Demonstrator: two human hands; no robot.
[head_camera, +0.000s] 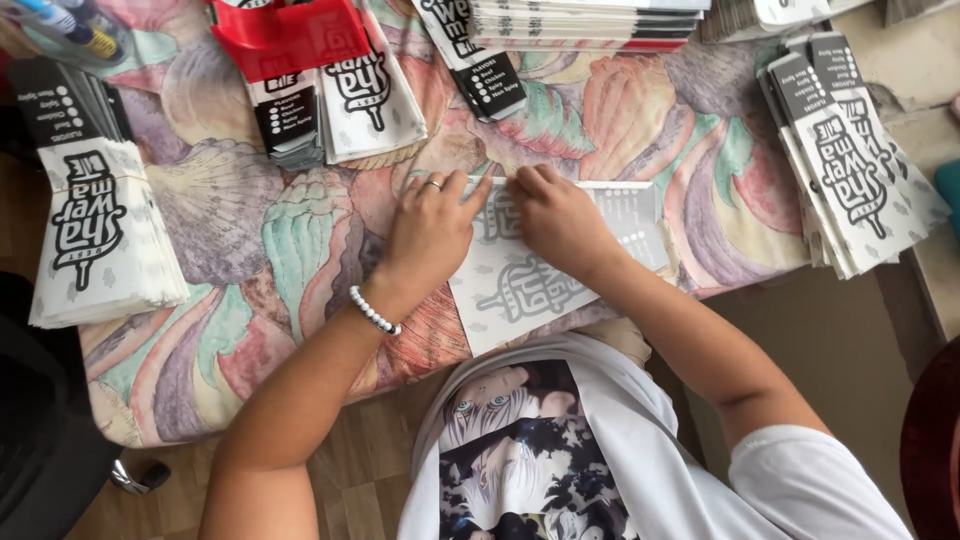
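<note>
While both hands work at the table's near edge, findings run near to far.
Paper sheet (520, 285): flat on the tablecloth (250, 250), overhanging the near edge, printed side down.
Left hand (432, 230): palm down, fingers pressed on the sheet's far edge; ring and bead bracelet (373, 311) worn.
Right hand (560, 220): palm down, fingertips pressing the same edge, close beside the left.
Side stacks: printed bags left (100, 240) and right (850, 160).
Far stacks (340, 90): more bags, one under a red sheet (290, 35).

Bare forearms, white tee, two bits of jewellery
Left hand (428, 235): thin ring, white bead bracelet at wrist. Right hand (560, 222): nothing worn. White short-sleeved shirt, dark illustrated print, possibly a cartoon figure.
</note>
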